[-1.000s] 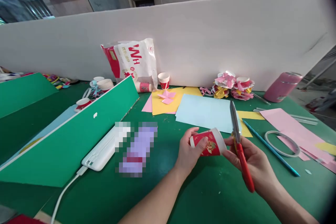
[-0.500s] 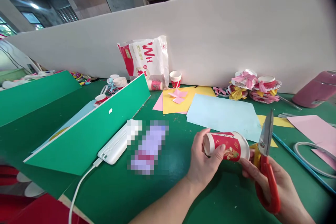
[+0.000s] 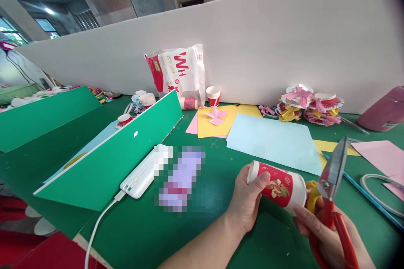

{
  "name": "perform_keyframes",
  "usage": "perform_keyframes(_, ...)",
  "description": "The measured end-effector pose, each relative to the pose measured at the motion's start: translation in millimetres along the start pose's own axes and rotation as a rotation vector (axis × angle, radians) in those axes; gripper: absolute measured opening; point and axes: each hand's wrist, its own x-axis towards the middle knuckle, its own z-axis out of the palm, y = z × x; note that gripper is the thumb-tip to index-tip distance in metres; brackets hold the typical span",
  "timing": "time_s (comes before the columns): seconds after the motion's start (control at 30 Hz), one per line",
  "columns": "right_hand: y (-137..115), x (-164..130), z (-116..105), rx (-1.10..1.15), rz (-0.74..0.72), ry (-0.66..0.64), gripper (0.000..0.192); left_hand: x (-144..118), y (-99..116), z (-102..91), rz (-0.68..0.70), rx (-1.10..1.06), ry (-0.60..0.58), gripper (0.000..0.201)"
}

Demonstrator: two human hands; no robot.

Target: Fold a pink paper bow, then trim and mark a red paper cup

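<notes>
Cup (image 3: 277, 183) and scissors (image 3: 331, 195) at lower right.
Left hand (image 3: 248, 201) grips the cup's base; right hand (image 3: 322, 235) grasps scissors at its rim.

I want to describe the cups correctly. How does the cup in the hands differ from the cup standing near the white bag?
The held paper cup lies on its side above the table; the standing cup sits upright by the white bag. The held cup is gripped by the left hand, scissors beside it; nothing touches the standing cup. Both are red with white rims.
</notes>
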Motion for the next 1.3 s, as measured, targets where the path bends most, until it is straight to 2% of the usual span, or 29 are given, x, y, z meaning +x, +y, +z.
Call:
perform_keyframes(0.17,9.7,-6.2,3.2,-0.003,0.033,-0.082,0.028,2.7,-2.6,-2.6,-0.045,-0.105,0.059,0.031)
perform_keyframes(0.3,18.1,-7.4,5.4,0.037,0.059,-0.113,0.025,0.8,-7.2,0.3,-0.12,-0.117,0.045,0.039)
perform_keyframes(0.53,23.7,-6.9,6.7,0.12,0.081,-0.158,0.021,-2.6,-10.6,3.0,-0.141,-0.122,0.046,0.039)
perform_keyframes(0.63,21.2,-6.1,9.0,0.174,0.085,-0.163,0.02,-0.4,-7.7,-0.1,-0.105,-0.085,0.039,0.037)
perform_keyframes(0.7,18.5,-4.5,11.1,0.285,0.086,-0.15,0.02,0.4,-5.0,-1.3,-0.06,-0.062,0.033,0.032)
perform_keyframes(0.83,14.4,0.9,12.6,0.529,0.105,-0.141,0.021,-1.5,-0.6,-0.5,-0.021,0.023,-0.066,0.028)
perform_keyframes(0.93,13.5,4.3,10.3,0.582,0.143,-0.114,0.024,-4.5,3.0,0.5,0.035,0.123,-0.101,0.03)
perform_keyframes(1.1,14.1,4.1,7.4,0.614,0.249,-0.074,0.03,-7.7,5.2,-0.3,0.068,0.185,-0.127,0.043)
perform_keyframes(1.3,12.1,0.7,9.4,0.585,0.292,-0.092,0.028,-9.0,-6.5,-2.7,0.039,0.167,-0.114,0.061)
